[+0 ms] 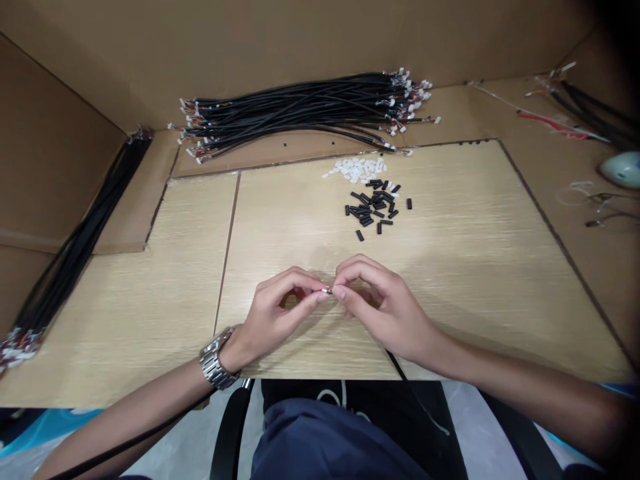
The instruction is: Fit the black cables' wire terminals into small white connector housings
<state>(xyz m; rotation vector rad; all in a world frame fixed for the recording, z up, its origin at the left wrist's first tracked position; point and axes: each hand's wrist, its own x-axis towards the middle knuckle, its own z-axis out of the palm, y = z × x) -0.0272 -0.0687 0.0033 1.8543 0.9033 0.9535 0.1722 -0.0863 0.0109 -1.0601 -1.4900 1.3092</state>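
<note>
L hand [277, 303] pinches a small wire end [327, 291] btwn thumb & index, white tip showing; R hand [387, 307] has thumb & index closed on the same bit from the other side, so fingertips hide most of it. It's held up just over the near-middle of the table [500, 267]. Black cable [399, 367] hangs below the R hand, over the table's near edge; another black lead [125, 442] runs along the L forearm (can't tell if they're the same one). Metal watch [218, 359] on L wrist. Beyond the hands, a bit R of centre: loose heap of short black sleeves [373, 205], a few strays at its edges, w/ a pile of white pieces [355, 169] right behind, the two nearly mixing. Back: big bundle of black cables [300, 107], white plugs both ends, lying on cardboard along the rear wall. Second cable bundle [85, 227] slants down the L side. Far R, well apart from hands: red strip [555, 125], pale rounded object [623, 169], more dark cables [595, 110] & thin wires.
</note>
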